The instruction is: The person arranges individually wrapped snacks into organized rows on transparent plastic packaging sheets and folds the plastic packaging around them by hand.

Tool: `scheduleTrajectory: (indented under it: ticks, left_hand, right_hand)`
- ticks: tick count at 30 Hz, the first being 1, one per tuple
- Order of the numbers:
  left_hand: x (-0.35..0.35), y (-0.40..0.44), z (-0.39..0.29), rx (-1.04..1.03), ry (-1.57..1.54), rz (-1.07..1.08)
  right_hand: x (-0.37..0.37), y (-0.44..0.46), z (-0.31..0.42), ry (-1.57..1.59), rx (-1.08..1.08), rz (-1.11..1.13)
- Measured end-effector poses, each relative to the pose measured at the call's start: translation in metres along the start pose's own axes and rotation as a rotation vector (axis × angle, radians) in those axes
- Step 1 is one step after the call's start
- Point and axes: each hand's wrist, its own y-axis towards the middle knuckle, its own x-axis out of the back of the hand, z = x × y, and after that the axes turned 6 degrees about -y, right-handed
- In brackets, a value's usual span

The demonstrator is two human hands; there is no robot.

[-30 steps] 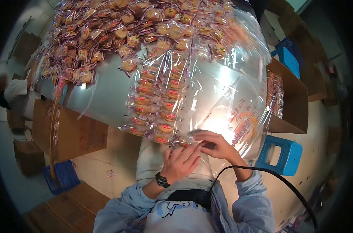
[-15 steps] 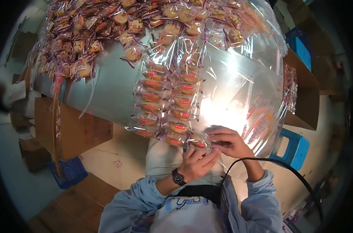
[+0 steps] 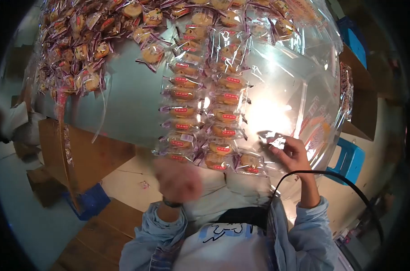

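Wrapped round pastries with red labels [image 3: 223, 131] lie in two long columns on the metal table. One more wrapped pastry [image 3: 251, 163] lies at the near end, right of the columns. My left hand [image 3: 179, 180], smeared by motion, is just below the near end of the left column, and its fingers cannot be made out. My right hand [image 3: 290, 152] is right of the last pastry, with thumb and fingers pinched on shiny clear plastic film [image 3: 277, 141]. A large printed plastic sheet [image 3: 318, 131] spreads under and beyond that hand.
A heap of wrapped pastries [image 3: 74, 40] covers the far left of the table [image 3: 132, 99]. Cardboard boxes [image 3: 87, 149] flank the table. A blue stool [image 3: 349, 160] stands at right, a blue basket [image 3: 92, 201] lower left. A black cable [image 3: 345, 178] crosses my right wrist. A co-worker's sleeve [image 3: 15, 118] is far left.
My hands have parted: the left moved left, away from the last pastry, and the right moved right and up onto the film. The view has shifted, so the table contents appear larger.
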Motion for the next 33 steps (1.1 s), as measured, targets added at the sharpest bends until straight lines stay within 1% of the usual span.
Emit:
scheduleTrajectory:
  ticks: [1,2,4,5,8,9,11,12,14,15,17,19,20,22,26,30,33]
  left_hand:
    - [0.008,0.016,0.014,0.042,0.124,-0.036]
    - [0.013,0.029,0.025,0.081,0.246,-0.077]
    - [0.022,0.026,0.042,0.289,0.082,-0.168]
    - [0.023,0.024,0.047,0.395,-0.001,-0.213]
    - [0.026,0.029,0.052,0.336,0.075,0.085]
    - [0.026,0.028,0.054,0.338,0.078,0.071]
    - [0.024,0.021,0.059,0.347,0.075,0.044]
    - [0.023,0.023,0.06,0.392,0.012,0.011]
    - [0.026,0.028,0.068,0.478,-0.112,-0.062]
    - [0.029,0.03,0.076,0.483,-0.107,-0.094]
    - [0.038,0.038,0.104,0.492,-0.096,-0.154]
    - [0.051,0.052,0.131,0.527,0.044,-0.161]
    - [0.053,0.06,0.143,0.542,0.111,-0.168]
    - [0.053,0.088,0.156,0.457,0.285,-0.112]
    - [0.043,0.121,0.191,0.221,0.529,0.0]
    - [0.012,0.129,0.201,0.171,0.511,0.029]
    - [-0.006,0.122,0.207,0.179,0.489,0.036]
  right_hand:
    - [-0.004,0.002,0.001,0.086,-0.034,0.015]
    - [-0.009,0.003,0.001,0.02,-0.03,0.09]
    - [-0.012,0.007,0.012,-0.124,-0.024,0.236]
    - [-0.014,0.009,0.022,-0.144,-0.112,0.284]
    - [-0.012,0.016,0.023,-0.143,-0.057,0.329]
    - [-0.014,0.016,0.028,-0.124,-0.038,0.302]
    - [-0.015,0.024,0.015,-0.17,0.16,0.364]
    - [-0.014,0.026,0.009,-0.197,0.258,0.397]
    - [-0.008,0.026,0.006,-0.176,0.174,0.434]
    - [-0.007,0.026,0.006,-0.162,0.133,0.453]
    - [-0.009,0.027,0.018,-0.219,0.128,0.264]
    - [-0.002,0.029,0.031,-0.336,0.036,0.126]
    - [0.0,0.027,0.005,-0.254,0.082,-0.042]
    - [0.01,0.027,0.005,-0.358,0.176,-0.247]
    - [0.035,0.029,0.006,-0.5,0.233,-0.46]
    - [0.063,0.042,0.007,-0.602,0.358,-0.655]
    - [0.095,0.068,0.036,-0.667,0.421,-0.738]
